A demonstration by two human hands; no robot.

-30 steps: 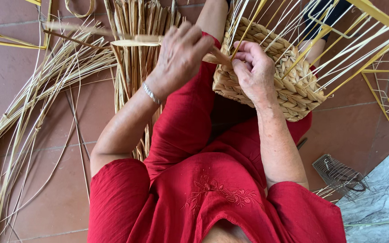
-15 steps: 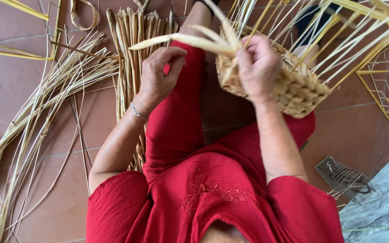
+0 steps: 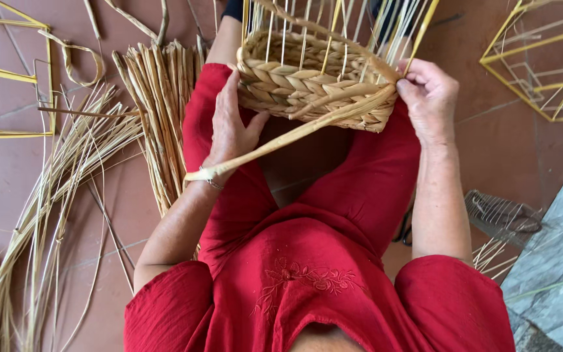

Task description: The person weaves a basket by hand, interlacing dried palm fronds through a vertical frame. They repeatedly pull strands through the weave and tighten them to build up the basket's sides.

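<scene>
i steady the woven basket [image 3: 314, 85] with my left hand [image 3: 232, 127] spread flat on its wall, my right hand [image 3: 428, 98] pinching the flat strand [image 3: 281, 140], best held taut.

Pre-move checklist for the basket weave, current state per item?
1. Left hand steadying the woven basket: ok, palm rests on its near left side.
2. Right hand gripping the working end: ok, fingers pinch at the basket's right rim.
3. Loose flat strand free of snags: ok, it runs from the right rim across to the left wrist.
4. Basket supported: ok, it sits on the person's red-clad knees.
5. Upright stakes intact: cannot tell, tops leave the frame.
6. Spare reed bundle nearby: ok, lies on the floor beside the left leg.
</scene>
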